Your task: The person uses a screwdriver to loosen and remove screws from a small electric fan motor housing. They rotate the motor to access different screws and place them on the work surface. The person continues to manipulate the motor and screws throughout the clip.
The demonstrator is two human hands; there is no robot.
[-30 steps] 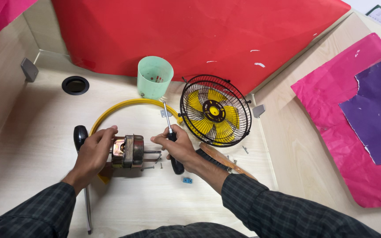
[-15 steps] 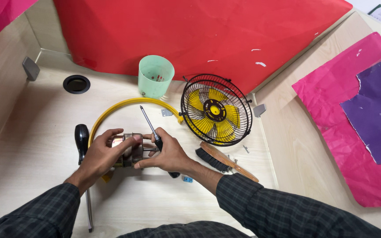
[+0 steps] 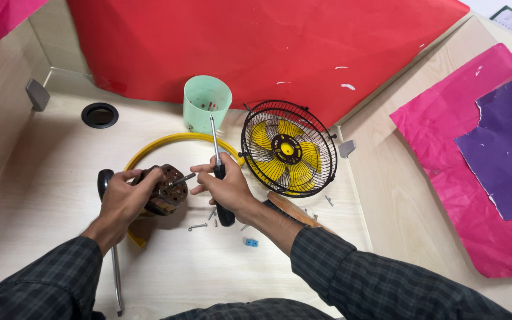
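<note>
Both hands are closed in a firm grip, one on a motor, the other on a screwdriver.

The left hand (image 3: 124, 198) wraps its grip around a small brown motor (image 3: 164, 189), lifted just off the desk (image 3: 48, 178) near the middle of it, with the shaft pointing toward the other hand. The right hand (image 3: 226, 186) has its grip shut on a black-handled screwdriver (image 3: 217, 172), blade pointing up toward the far edge, fingertips just beside the shaft. A yellow ring (image 3: 173, 139) curves behind the motor. A green cup (image 3: 207, 104) stands toward the far edge, a caged fan with yellow blades (image 3: 287, 149) just to its right. Loose screws (image 3: 198, 226) and a small blue piece (image 3: 250, 242) lie under the hands; another long tool (image 3: 115, 266) lies toward the near edge.
</note>
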